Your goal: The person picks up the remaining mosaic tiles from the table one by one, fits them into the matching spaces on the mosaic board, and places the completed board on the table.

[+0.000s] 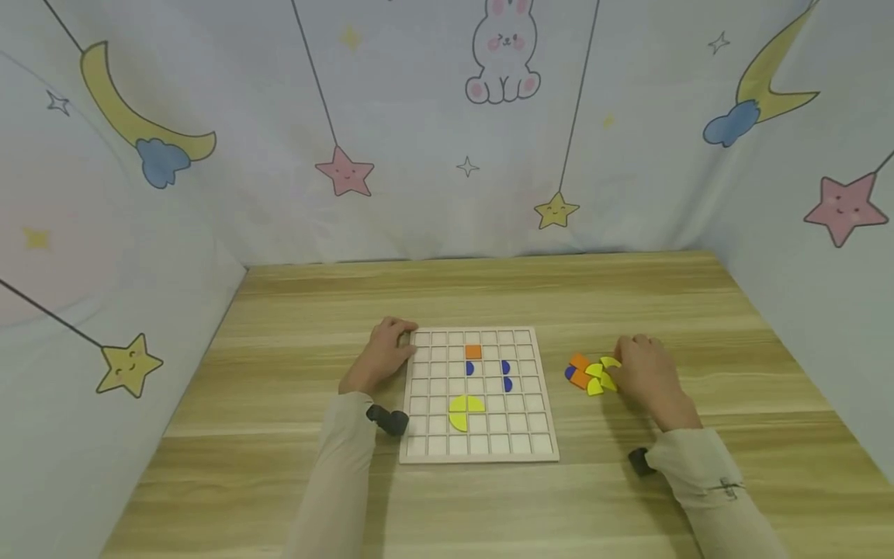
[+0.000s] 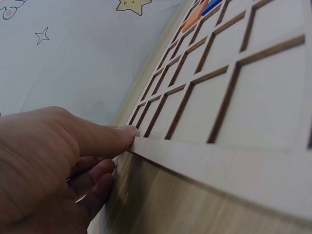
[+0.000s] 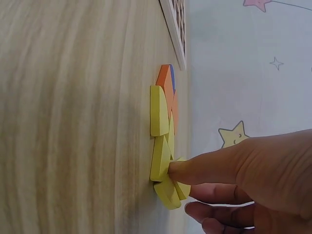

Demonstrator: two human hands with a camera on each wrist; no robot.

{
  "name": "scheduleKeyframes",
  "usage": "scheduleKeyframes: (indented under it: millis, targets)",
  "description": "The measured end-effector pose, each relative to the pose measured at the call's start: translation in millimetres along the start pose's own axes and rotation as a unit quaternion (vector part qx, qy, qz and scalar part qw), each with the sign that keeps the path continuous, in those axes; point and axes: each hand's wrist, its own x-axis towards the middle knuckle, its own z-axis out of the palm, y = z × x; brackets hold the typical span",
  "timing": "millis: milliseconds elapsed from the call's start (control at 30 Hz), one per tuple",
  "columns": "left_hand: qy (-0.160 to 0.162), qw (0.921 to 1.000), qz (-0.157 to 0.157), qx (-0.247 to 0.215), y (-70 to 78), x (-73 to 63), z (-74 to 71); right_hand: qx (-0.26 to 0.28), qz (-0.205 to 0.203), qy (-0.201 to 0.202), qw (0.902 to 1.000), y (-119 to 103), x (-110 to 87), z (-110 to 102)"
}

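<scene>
A pale wooden grid board point(image 1: 436, 445) lies on the table. My left hand point(image 1: 382, 353) is at its upper left corner, its thumb point(image 2: 109, 139) touching the rim while the other fingers bend loosely beside it. On the board sit an orange square point(image 1: 473, 352), several blue half-circles point(image 1: 507, 384) and yellow quarter-circles point(image 1: 458, 420). To the board's right, my right hand point(image 1: 649, 376) is at a small pile of pieces, pinching a tilted yellow quarter-circle point(image 3: 183, 191) between thumb and fingers. The index fingertip is hidden behind the thumb in the right wrist view.
In the pile lie more yellow quarter-circles point(image 1: 594, 386), orange squares point(image 1: 579, 379) and a blue piece point(image 1: 570, 373). The wood-grain table point(image 1: 482, 512) meets a printed cloth wall point(image 1: 433, 225) at its back and sides.
</scene>
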Motion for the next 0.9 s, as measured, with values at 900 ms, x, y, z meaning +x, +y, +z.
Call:
scheduleKeyframes:
  millis: [900]
  targets:
    - [0.000,1.0000,0.001,-0.005,4.6,-1.3,-1.1,0.056,-0.130,0.104,0.9844,-35.2,-2.0,5.5]
